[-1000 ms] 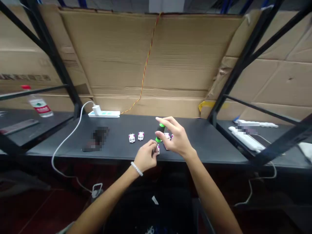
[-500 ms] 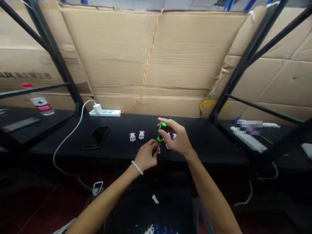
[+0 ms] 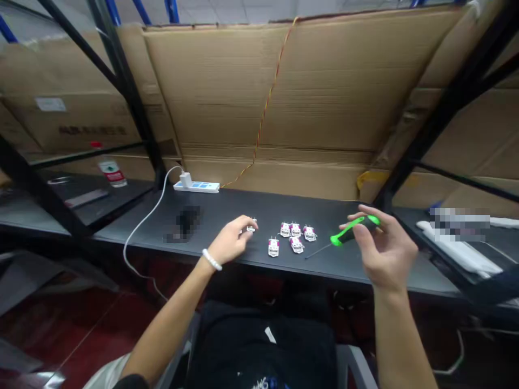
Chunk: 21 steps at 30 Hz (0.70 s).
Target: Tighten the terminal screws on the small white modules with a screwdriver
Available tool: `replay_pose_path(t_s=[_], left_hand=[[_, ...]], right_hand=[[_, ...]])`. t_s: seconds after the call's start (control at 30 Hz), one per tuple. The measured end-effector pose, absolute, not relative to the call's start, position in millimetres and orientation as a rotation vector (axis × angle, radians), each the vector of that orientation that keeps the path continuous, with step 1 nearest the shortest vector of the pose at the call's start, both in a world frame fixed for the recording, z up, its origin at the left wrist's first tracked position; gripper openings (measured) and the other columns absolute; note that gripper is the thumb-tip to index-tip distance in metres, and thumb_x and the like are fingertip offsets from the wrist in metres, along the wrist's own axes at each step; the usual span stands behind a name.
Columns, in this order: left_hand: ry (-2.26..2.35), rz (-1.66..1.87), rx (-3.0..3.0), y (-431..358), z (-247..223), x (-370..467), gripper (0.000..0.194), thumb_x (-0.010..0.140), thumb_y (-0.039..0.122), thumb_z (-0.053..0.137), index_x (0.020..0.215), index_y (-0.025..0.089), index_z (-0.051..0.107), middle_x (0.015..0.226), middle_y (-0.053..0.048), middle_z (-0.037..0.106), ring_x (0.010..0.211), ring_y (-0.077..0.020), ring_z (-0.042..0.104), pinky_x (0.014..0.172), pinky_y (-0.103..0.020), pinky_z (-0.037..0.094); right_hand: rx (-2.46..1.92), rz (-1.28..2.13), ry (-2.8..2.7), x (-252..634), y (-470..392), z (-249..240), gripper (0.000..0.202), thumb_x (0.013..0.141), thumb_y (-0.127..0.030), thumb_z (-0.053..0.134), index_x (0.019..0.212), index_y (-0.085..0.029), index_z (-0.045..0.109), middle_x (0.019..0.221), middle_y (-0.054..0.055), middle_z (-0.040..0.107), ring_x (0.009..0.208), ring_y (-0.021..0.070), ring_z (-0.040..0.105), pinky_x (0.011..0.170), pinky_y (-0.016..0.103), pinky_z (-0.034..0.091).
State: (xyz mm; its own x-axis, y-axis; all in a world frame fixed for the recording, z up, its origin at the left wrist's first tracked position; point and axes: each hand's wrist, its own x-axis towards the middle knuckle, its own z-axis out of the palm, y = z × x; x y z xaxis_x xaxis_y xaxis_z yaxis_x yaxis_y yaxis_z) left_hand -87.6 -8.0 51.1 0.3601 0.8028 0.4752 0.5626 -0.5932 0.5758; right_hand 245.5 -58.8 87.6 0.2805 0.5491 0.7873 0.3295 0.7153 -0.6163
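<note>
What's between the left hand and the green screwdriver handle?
Head view: five small white parts on the black table, plus at least one more at the left hand.

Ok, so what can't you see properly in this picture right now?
All in the head view:
White pieces by the left hand: partly hidden by its fingers; can't tell if it holds one.
Screwdriver: tip too small to tell its shape.
Dark thing: pixelated.
Cardboard lettering: too blurred to read.
</note>
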Motion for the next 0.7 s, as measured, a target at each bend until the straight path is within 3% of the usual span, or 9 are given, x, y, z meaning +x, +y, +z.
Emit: replay_pose_path(t_s=[0.1, 0.2, 0.27, 0.3, 0.43, 0.57, 0.7], left_hand=[[1.473, 1.114, 2.216, 7.1, 60.1, -176.2, 0.032, 0.095, 0.028, 0.053, 0.123, 0.020, 0.065, 0.131, -0.009, 0.070, 0.128, -0.0275, 0.063, 0.118, -0.047, 0.047], [1.807, 0.973, 1.913, 18.8, 48.4, -260.3, 0.065, 0.094, 0.037, 0.056, 0.154, 0.016, 0.041, 0.162, -0.017, 0.047, 0.156, -0.0329, 0.039, 0.132, -0.054, 0.025], [1.863, 0.902, 1.798, 24.1, 33.9, -295.2, 0.081, 0.093, 0.038, 0.055, 0.161, 0.006, 0.026, 0.166, -0.029, 0.038, 0.158, -0.0398, 0.033, 0.128, -0.060, 0.030], [1.866, 0.884, 1.767, 26.3, 26.7, -305.4, 0.084, 0.093, 0.040, 0.054, 0.164, 0.007, 0.022, 0.165, -0.030, 0.038, 0.157, -0.0405, 0.036, 0.125, -0.060, 0.037], [1.769, 0.857, 1.650, 33.6, 8.1, -316.4, 0.097, 0.088, 0.041, 0.062, 0.168, 0.021, 0.012, 0.169, -0.025, 0.037, 0.159, -0.0386, 0.036, 0.125, -0.059, 0.037], [1.731, 0.818, 1.658, 36.6, 5.3, -317.0, 0.107, 0.082, 0.039, 0.066, 0.170, 0.018, 0.009, 0.172, -0.027, 0.030, 0.163, -0.0374, 0.026, 0.129, -0.060, 0.029], [1.723, 0.811, 1.671, 34.7, 5.5, -320.1, 0.108, 0.080, 0.037, 0.067, 0.170, 0.021, 0.010, 0.172, -0.024, 0.031, 0.161, -0.0365, 0.031, 0.128, -0.059, 0.032]], right_hand=[[-0.807, 0.172, -1.308, 252.4, -58.8, 85.8, 0.033, 0.090, -0.033, 0.081, 0.121, -0.023, 0.076, 0.094, 0.005, 0.076, 0.070, 0.0203, 0.077, 0.066, 0.035, 0.067], [-0.787, 0.182, -1.292, 254.5, -58.3, 85.9, 0.034, 0.089, -0.034, 0.082, 0.121, -0.024, 0.076, 0.094, 0.005, 0.077, 0.070, 0.0198, 0.077, 0.068, 0.035, 0.068], [-0.782, 0.194, -1.290, 253.8, -58.0, 86.1, 0.034, 0.089, -0.035, 0.082, 0.120, -0.024, 0.077, 0.094, 0.005, 0.077, 0.070, 0.0198, 0.077, 0.068, 0.036, 0.068], [-0.783, 0.196, -1.294, 253.2, -57.9, 86.1, 0.034, 0.089, -0.035, 0.082, 0.120, -0.024, 0.077, 0.094, 0.005, 0.077, 0.071, 0.0199, 0.077, 0.068, 0.036, 0.068], [-0.782, 0.200, -1.324, 251.5, -57.8, 85.4, 0.033, 0.090, -0.034, 0.082, 0.121, -0.025, 0.077, 0.095, 0.005, 0.077, 0.072, 0.0205, 0.077, 0.067, 0.037, 0.068], [-0.778, 0.222, -1.343, 253.3, -57.5, 83.5, 0.033, 0.090, -0.031, 0.082, 0.122, -0.027, 0.077, 0.096, 0.004, 0.076, 0.074, 0.0191, 0.078, 0.070, 0.034, 0.068], [-0.775, 0.229, -1.354, 255.2, -57.7, 82.9, 0.034, 0.089, -0.029, 0.082, 0.122, -0.026, 0.077, 0.097, 0.003, 0.076, 0.074, 0.0175, 0.078, 0.071, 0.030, 0.067]])
